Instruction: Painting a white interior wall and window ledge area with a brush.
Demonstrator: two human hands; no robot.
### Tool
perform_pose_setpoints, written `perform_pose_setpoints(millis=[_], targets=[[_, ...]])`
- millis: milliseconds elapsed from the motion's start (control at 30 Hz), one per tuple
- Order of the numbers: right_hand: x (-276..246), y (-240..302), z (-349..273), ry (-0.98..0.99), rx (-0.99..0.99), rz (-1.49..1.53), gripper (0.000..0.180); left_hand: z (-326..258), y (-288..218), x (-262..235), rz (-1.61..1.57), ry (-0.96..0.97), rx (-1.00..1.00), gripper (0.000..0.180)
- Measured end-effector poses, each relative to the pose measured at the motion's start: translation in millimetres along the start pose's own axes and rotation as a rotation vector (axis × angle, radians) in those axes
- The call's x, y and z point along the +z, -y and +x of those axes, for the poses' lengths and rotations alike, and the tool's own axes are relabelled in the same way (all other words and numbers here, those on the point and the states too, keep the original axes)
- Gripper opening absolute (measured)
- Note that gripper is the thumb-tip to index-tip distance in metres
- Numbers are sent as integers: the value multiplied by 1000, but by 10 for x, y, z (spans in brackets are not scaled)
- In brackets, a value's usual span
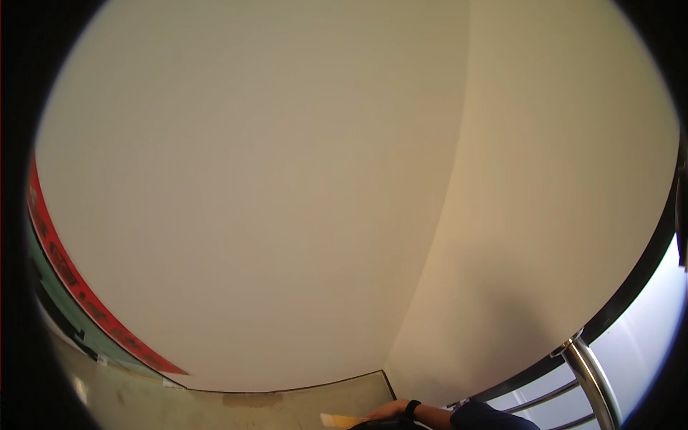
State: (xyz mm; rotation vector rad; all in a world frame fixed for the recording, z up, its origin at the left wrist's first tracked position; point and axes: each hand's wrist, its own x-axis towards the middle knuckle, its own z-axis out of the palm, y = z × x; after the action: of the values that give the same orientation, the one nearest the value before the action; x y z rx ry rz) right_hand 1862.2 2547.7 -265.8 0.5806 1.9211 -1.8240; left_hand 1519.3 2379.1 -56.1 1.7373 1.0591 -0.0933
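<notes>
At the bottom edge, right of centre, my right hand (389, 411) comes in with a dark band (412, 409) on its wrist and a dark blue sleeve (491, 417) behind. A flat pale yellow thing (345, 421), whiter at its left end, sticks out from the fingers, which seem closed on it. Its lower part is cut off by the frame and a dark shape, so its kind cannot be made out. My left hand is out of sight.
A plain off-white wall (272, 179) and its adjoining wall (552, 165) meet in a corner. A stained floor (215, 403) runs below. A metal railing (591, 380) stands at the lower right. A red strip (93, 304) with dark marks curves along the left.
</notes>
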Motion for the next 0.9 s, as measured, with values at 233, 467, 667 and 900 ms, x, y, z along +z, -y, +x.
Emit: perform_pose_setpoints(millis=[233,467,667,900], targets=[[-173,131,-93,147,-31,46,51,30,-64,-52,17,17,-26,32],[-9,-317,-506,-33,6,291,53,117,-263,-129,101,114,-48,32],[-25,-5,-665,-192,75,170,52,611,-53,-598,-101,-381,-60,30],[-729,715,-1373,-1281,-143,282,28,1194,163,-1539,-545,-1569,307,17]])
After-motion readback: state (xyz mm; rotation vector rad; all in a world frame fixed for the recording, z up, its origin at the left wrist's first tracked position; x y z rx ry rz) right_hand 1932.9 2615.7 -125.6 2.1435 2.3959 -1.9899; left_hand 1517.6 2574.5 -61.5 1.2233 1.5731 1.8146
